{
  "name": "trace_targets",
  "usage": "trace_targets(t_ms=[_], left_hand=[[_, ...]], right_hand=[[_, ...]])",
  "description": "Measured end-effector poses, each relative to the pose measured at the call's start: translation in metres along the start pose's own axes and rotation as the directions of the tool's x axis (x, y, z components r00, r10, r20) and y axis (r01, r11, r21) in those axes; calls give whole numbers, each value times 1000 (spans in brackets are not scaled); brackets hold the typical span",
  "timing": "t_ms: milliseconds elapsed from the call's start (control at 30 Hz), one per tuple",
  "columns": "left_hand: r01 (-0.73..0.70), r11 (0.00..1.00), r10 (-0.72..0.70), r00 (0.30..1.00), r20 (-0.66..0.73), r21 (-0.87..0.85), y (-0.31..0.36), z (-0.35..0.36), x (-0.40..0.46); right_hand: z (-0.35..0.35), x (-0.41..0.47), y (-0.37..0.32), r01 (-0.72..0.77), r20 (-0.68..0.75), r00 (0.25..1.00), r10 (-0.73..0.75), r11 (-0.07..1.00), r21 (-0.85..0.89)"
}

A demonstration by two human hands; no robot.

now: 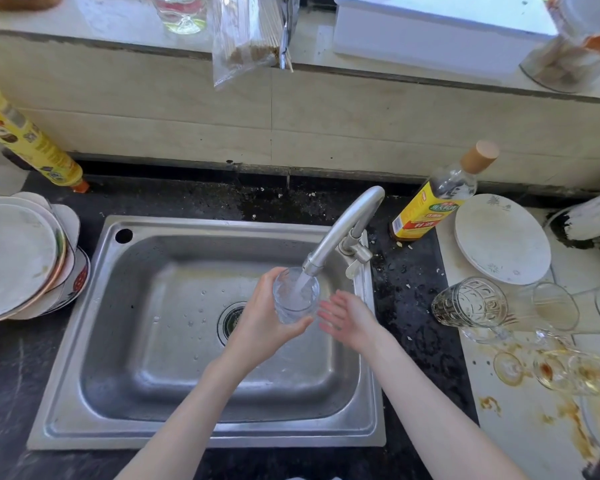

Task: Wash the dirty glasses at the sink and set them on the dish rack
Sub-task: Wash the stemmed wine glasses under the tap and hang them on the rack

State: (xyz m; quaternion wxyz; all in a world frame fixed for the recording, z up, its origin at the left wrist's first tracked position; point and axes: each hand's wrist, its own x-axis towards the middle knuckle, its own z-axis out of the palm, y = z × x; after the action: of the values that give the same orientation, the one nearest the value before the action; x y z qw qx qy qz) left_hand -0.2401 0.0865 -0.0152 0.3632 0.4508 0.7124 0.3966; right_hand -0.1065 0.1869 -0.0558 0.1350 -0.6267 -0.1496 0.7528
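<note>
My left hand (262,323) grips a clear glass (296,296) upright under the faucet (343,226), and running water pours into it. My right hand (349,318) hovers just right of the glass with its fingers spread and holds nothing. Both hands are over the steel sink (125,341), near the drain (230,322). Several dirty glasses (470,303) lie on their sides on the stained white board (520,427) to the right of the sink.
A stack of plates (18,258) sits left of the sink. A yellow-labelled bottle (437,195) and a white plate (503,239) stand at the right behind the glasses. Another yellow bottle (28,140) leans at the far left. The countertop is dark and speckled.
</note>
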Motion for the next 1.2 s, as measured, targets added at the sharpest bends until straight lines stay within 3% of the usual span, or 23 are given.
trace_targets(t_ms=[100, 233, 667, 1200], left_hand=[[11, 1000, -11, 1000, 21, 29, -2, -1, 0], [10, 999, -11, 1000, 21, 43, -2, 0, -2], [36, 997, -38, 999, 27, 73, -1, 0, -3], [30, 997, -29, 999, -14, 70, 16, -8, 4]], right_hand=[[0, 4, -21, 105, -23, 994, -103, 979, 174], [-3, 3, -35, 65, -28, 998, -59, 952, 300], [-6, 0, -34, -10, -4, 1000, 13, 908, 419], [-22, -28, -91, 34, 57, 996, -74, 854, 519]])
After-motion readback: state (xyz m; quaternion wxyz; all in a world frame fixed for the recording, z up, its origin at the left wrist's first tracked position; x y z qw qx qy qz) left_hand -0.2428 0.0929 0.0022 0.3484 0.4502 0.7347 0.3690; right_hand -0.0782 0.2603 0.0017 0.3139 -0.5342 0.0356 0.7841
